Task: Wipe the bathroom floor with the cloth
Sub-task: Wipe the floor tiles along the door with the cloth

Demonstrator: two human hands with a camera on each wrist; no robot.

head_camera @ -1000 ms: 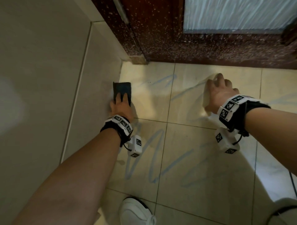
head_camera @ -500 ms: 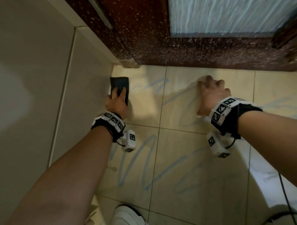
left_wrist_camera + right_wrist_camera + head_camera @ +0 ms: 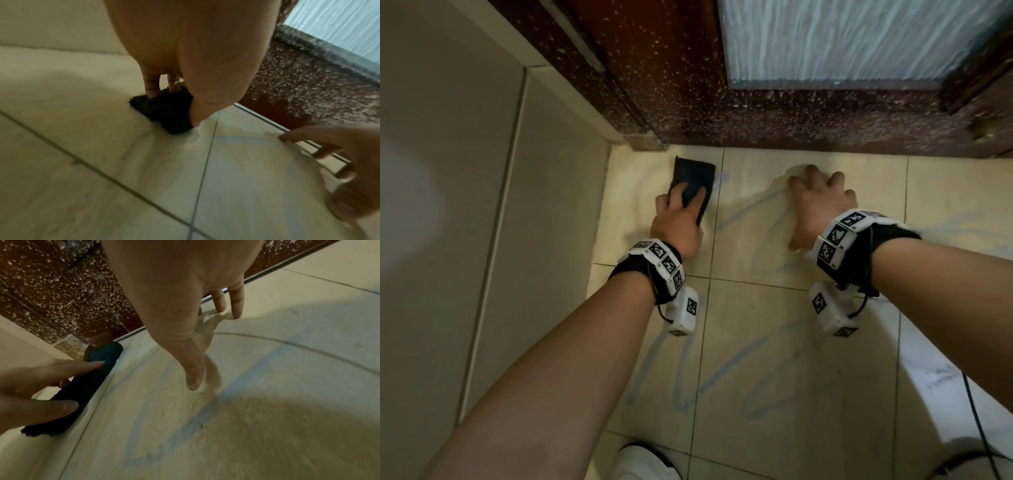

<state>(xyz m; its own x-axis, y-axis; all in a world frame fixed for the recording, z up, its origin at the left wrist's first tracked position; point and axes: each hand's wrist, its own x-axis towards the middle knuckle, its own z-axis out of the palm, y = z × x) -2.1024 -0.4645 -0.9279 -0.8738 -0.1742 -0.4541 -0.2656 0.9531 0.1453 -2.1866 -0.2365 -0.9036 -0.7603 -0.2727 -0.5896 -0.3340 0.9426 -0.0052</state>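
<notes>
A dark folded cloth (image 3: 693,173) lies flat on the beige tiled floor (image 3: 774,325), close to the door's bottom corner. My left hand (image 3: 679,219) presses on the cloth with straight fingers, the thumb at its near edge; the right wrist view shows the cloth (image 3: 98,363) under those fingers (image 3: 86,365). In the left wrist view the cloth (image 3: 168,110) bunches beneath the hand. My right hand (image 3: 818,198) rests on the bare tile to the right of the cloth, fingers spread, holding nothing. Blue scribbled streaks (image 3: 722,370) cross the tiles nearer to me.
A speckled dark-red door (image 3: 756,102) with a frosted pane stands right behind the cloth. A tiled wall (image 3: 465,205) runs along the left. A white shoe (image 3: 643,462) is at the bottom edge. A white fixture (image 3: 945,394) and a black cable (image 3: 976,411) are at the right.
My left hand has slid the cloth forward and to the right, closer to the door. The blue streak near the door has mostly gone. The right hand has stayed in place.
</notes>
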